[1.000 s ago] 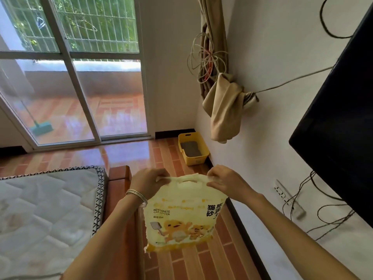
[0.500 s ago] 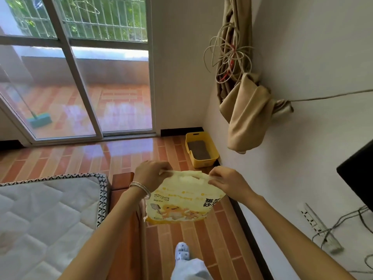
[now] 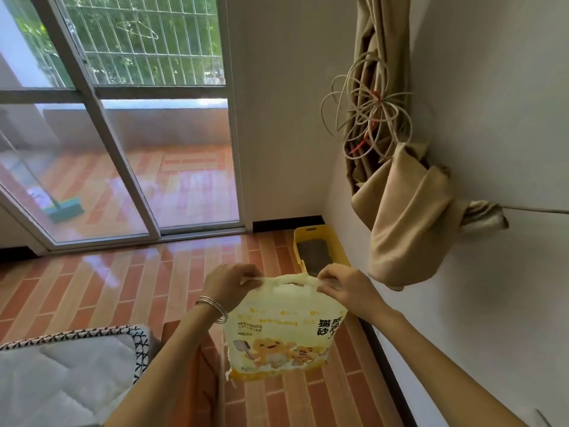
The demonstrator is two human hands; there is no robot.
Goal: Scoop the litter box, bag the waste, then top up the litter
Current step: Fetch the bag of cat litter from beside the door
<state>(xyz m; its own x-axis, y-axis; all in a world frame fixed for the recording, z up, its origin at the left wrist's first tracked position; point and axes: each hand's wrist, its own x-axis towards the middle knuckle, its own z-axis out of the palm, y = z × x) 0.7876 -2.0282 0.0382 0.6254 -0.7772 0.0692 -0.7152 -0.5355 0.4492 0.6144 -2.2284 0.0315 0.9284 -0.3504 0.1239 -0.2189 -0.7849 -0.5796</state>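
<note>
both hands, left (image 3: pixel 229 285) and right (image 3: pixel 343 286), pinching top of litter bag (image 3: pixel 283 331); bag hanging below, litter box (image 3: pixel 320 251) beyond.

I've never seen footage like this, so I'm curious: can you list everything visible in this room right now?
cat litter bag: one, yellow with cartoon print, held up in the middle
litter box: one, yellow with grey litter, floor corner by the wall
curtain: one, beige, knotted up on the right wall
cable coil: one, pale, hanging at the curtain
sliding glass door: one, grey frame, left
broom: one, green head, outside on the balcony
mattress: one, white quilted, lower left
bangles: silver, left wrist
left hand: grips the bag's top
right hand: grips the bag's top
</note>
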